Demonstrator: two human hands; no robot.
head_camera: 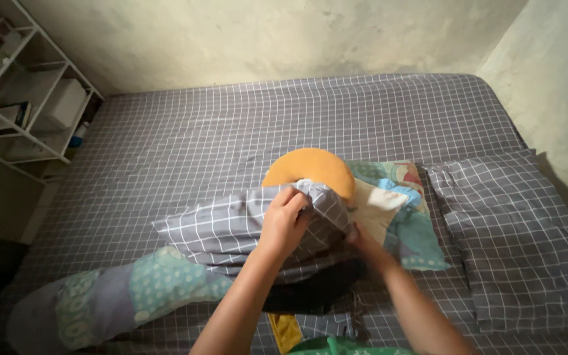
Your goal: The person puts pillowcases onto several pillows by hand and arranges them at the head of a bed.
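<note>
The left hand (pixel 284 220) was closed on a bunched edge of the grey checked pillowcase (pixel 231 227), which lay mid-bed over an orange round pillow (pixel 310 167). The right hand (pixel 361 238) sat partly tucked under the same cloth beside a patterned pillow (pixel 402 210); whether it gripped could not be told. A grey checked pillow (pixel 514 236) lay at the right, on the bed (pixel 231 131).

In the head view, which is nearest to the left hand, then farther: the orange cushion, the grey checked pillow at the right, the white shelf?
From the left hand:
1. Orange cushion, just beyond it, in the middle of the bed.
2. Grey checked pillow, along the bed's right edge.
3. White shelf, far left, beside the bed.
</note>
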